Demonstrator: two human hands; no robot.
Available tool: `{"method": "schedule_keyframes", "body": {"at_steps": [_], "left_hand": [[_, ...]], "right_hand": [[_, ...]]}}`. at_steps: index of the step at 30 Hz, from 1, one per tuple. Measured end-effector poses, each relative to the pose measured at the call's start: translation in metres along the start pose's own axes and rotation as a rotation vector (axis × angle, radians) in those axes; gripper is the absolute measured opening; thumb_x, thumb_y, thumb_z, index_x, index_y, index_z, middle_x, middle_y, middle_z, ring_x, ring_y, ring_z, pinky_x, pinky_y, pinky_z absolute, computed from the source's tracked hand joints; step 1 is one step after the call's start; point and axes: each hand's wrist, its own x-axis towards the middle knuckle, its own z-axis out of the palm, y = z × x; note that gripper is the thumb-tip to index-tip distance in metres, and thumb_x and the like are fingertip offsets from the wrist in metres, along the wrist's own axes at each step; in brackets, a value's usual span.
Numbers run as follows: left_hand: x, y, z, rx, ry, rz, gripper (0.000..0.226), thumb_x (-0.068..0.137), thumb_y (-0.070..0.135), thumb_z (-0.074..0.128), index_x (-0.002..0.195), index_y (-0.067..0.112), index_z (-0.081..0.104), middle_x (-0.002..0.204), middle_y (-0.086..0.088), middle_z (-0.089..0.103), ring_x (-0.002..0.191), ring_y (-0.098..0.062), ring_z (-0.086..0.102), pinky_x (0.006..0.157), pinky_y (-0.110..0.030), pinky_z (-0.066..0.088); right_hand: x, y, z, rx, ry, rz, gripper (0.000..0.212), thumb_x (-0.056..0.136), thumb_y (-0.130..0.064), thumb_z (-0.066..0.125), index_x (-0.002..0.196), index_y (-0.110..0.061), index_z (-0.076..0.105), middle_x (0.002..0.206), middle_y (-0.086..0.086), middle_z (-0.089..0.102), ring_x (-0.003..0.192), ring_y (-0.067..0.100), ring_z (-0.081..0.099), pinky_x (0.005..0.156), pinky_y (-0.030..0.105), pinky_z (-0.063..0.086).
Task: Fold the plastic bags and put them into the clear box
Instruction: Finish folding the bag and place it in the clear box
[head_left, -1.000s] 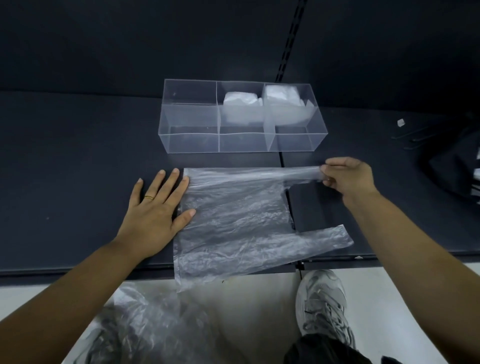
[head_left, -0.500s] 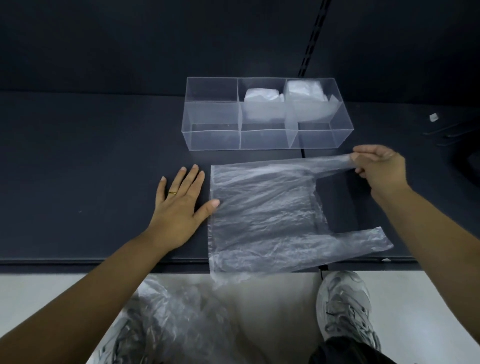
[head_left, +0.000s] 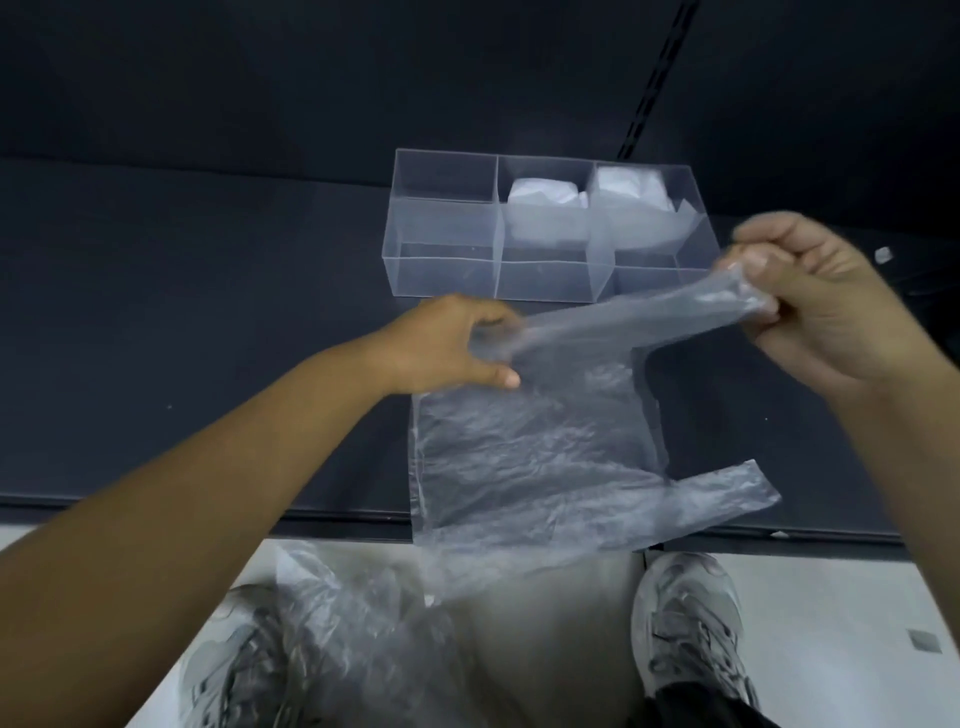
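Observation:
A thin clear plastic bag lies on the dark table, its near edge hanging over the table's front. My left hand pinches the bag's far left corner. My right hand grips the far handle strip and holds it raised above the table, so the far edge is stretched between both hands. Behind them stands the clear box with three compartments. Folded white bags fill the middle and right compartments; the left one holds nothing.
More crumpled clear plastic bags lie on the pale floor below the table edge, between my two grey shoes. A small white scrap sits on the table at the far right. A dark wall rises behind the box.
My left hand left its flat rest on the table and took hold of the bag's far left corner. My right hand lifted the handle strip upward. The far edge now hangs off the table.

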Motion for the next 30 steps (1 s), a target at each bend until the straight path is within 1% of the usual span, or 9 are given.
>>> {"method": "schedule_keyframes", "body": {"at_steps": [2, 5, 7, 9, 13, 18, 24, 27, 30], "left_hand": [[-0.011, -0.015, -0.009, -0.055, 0.049, -0.029, 0.026, 0.076, 0.04, 0.077, 0.096, 0.027, 0.067, 0.102, 0.019, 0.067, 0.1, -0.001, 0.061, 0.084, -0.013, 0.045], [-0.036, -0.037, -0.017, -0.35, 0.144, -0.072, 0.019, 0.071, 0.04, 0.077, 0.085, 0.028, 0.071, 0.089, 0.01, 0.072, 0.085, 0.0, 0.066, 0.077, -0.012, 0.047], [-0.049, -0.046, -0.014, -0.59, 0.158, -0.063, 0.019, 0.072, 0.031, 0.075, 0.09, 0.029, 0.071, 0.09, 0.003, 0.074, 0.086, -0.005, 0.068, 0.077, -0.012, 0.047], [-0.057, -0.047, -0.009, -0.662, 0.129, -0.064, 0.031, 0.074, 0.025, 0.074, 0.104, 0.031, 0.07, 0.095, -0.004, 0.074, 0.091, -0.01, 0.069, 0.079, -0.011, 0.047], [-0.063, -0.045, -0.004, -0.671, 0.084, -0.063, 0.037, 0.072, 0.024, 0.076, 0.106, 0.035, 0.071, 0.101, 0.004, 0.074, 0.097, -0.006, 0.068, 0.08, -0.008, 0.046], [-0.064, -0.046, -0.002, -0.712, 0.169, -0.086, 0.019, 0.07, 0.023, 0.075, 0.088, 0.026, 0.076, 0.08, 0.001, 0.073, 0.075, -0.01, 0.067, 0.074, -0.013, 0.049], [-0.062, -0.055, -0.006, -0.558, 0.287, -0.122, 0.022, 0.093, 0.011, 0.059, 0.112, 0.019, 0.066, 0.071, -0.002, 0.07, 0.074, -0.01, 0.065, 0.082, -0.011, 0.046], [-0.057, -0.05, -0.005, -0.605, 0.237, -0.205, 0.028, 0.096, 0.013, 0.053, 0.124, 0.015, 0.056, 0.07, -0.004, 0.07, 0.071, -0.013, 0.067, 0.073, -0.015, 0.05], [-0.046, -0.04, 0.001, -0.653, 0.146, -0.386, 0.024, 0.101, 0.021, 0.044, 0.122, 0.012, 0.054, 0.061, -0.004, 0.068, 0.056, -0.015, 0.066, 0.058, -0.02, 0.054]], "right_hand": [[0.001, 0.006, -0.017, -0.016, 0.186, 0.017, 0.011, 0.081, -0.013, 0.066, 0.08, -0.023, 0.071, 0.07, -0.005, 0.07, 0.053, 0.0, 0.05, 0.047, 0.009, 0.037], [-0.004, 0.023, -0.041, -0.091, 0.402, 0.092, 0.023, 0.091, 0.002, 0.053, 0.083, -0.017, 0.064, 0.066, -0.005, 0.068, 0.048, 0.0, 0.044, 0.045, 0.01, 0.033], [-0.008, 0.037, -0.05, -0.141, 0.448, 0.134, 0.021, 0.091, 0.003, 0.054, 0.084, -0.015, 0.062, 0.062, -0.007, 0.067, 0.046, -0.001, 0.044, 0.045, 0.009, 0.034], [-0.01, 0.05, -0.051, -0.191, 0.466, 0.163, 0.019, 0.09, 0.003, 0.056, 0.085, -0.014, 0.062, 0.059, -0.008, 0.066, 0.045, -0.001, 0.044, 0.044, 0.008, 0.035], [-0.009, 0.063, -0.052, -0.271, 0.48, 0.188, 0.019, 0.09, 0.002, 0.057, 0.085, -0.015, 0.063, 0.053, -0.009, 0.063, 0.042, -0.001, 0.043, 0.044, 0.008, 0.035], [-0.005, 0.063, -0.057, -0.292, 0.503, 0.172, 0.019, 0.09, 0.001, 0.059, 0.085, -0.017, 0.064, 0.053, -0.01, 0.061, 0.042, 0.0, 0.043, 0.045, 0.008, 0.036], [-0.004, 0.063, -0.063, -0.296, 0.552, 0.157, 0.019, 0.09, -0.001, 0.059, 0.085, -0.018, 0.063, 0.055, -0.011, 0.063, 0.043, 0.0, 0.043, 0.046, 0.008, 0.036], [-0.003, 0.065, -0.065, -0.274, 0.548, 0.165, 0.019, 0.09, 0.0, 0.058, 0.085, -0.017, 0.063, 0.05, -0.01, 0.059, 0.042, 0.0, 0.041, 0.045, 0.009, 0.033], [-0.001, 0.07, -0.063, -0.282, 0.526, 0.174, 0.019, 0.09, 0.001, 0.057, 0.084, -0.016, 0.063, 0.047, -0.01, 0.056, 0.041, 0.0, 0.04, 0.044, 0.009, 0.033]]}}
